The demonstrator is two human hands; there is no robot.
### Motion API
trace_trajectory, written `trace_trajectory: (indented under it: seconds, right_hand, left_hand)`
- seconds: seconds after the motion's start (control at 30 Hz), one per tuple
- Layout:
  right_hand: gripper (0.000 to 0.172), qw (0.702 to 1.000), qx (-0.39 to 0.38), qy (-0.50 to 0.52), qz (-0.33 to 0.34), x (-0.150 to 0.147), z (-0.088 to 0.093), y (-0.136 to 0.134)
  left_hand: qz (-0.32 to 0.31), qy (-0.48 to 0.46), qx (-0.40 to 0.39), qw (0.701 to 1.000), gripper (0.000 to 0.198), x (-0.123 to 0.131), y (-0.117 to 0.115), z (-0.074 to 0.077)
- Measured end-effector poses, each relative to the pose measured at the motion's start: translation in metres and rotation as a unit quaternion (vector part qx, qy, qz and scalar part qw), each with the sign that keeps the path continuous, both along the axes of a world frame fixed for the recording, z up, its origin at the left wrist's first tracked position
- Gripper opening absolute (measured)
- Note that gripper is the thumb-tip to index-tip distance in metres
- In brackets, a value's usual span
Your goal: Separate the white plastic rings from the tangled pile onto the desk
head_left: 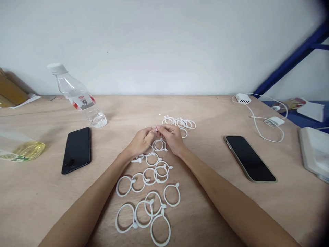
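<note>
My left hand (141,141) and my right hand (172,138) meet at the middle of the table, fingertips pinched together around a small white ring part (155,130). A white ring (159,145) shows just below the fingers. Several white rings with small knobs lie between my forearms, among them one (172,195) near my right forearm and one (160,230) closest to me. Beyond my right hand is a small cluster of white rings (189,124). Most of what the fingers hold is hidden.
A clear water bottle (79,96) and a black phone (76,150) stand and lie at the left, near a bottle with yellow liquid (28,150). Another phone (250,158), a white charger (243,98) with cables and a white device (315,151) are at the right.
</note>
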State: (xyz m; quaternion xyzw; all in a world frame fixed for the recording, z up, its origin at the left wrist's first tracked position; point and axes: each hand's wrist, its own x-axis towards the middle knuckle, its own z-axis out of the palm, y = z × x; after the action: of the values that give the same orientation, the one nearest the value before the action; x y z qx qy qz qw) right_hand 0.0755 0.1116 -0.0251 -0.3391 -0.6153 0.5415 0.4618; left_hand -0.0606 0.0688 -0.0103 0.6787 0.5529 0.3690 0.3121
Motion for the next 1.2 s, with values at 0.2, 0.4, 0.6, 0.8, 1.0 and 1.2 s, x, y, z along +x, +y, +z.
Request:
trace_trajectory:
  seconds: [0.2,0.4,0.6,0.8,1.0,1.2]
  right_hand:
    - [0.035,1.000,-0.001,-0.025,-0.006,0.005,0.003,0.008]
    - [0.029,0.937,0.077,-0.297,-0.167,0.046,0.022,0.037]
    - [0.019,0.796,0.091,-0.587,-0.117,0.068,0.035,0.045]
    - [0.015,0.865,0.085,-0.493,-0.036,0.060,0.047,0.035]
    - [0.026,0.979,-0.039,-0.151,0.131,0.034,0.042,0.024]
    - [0.024,0.993,-0.079,-0.055,0.061,0.015,0.011,0.019]
  left_hand:
    - [-0.002,-0.006,-0.002,1.000,0.032,0.000,-0.002,0.002]
    - [-0.024,-0.079,-0.080,0.993,0.025,-0.003,-0.004,0.007]
    - [-0.088,-0.127,-0.151,0.976,0.035,-0.009,-0.004,0.010]
    - [-0.095,-0.193,-0.167,0.962,0.031,-0.013,-0.002,0.008]
    - [0.078,-0.326,-0.103,0.937,0.040,-0.011,0.009,-0.006]
    - [0.043,-0.295,-0.102,0.949,0.032,-0.012,0.007,-0.002]
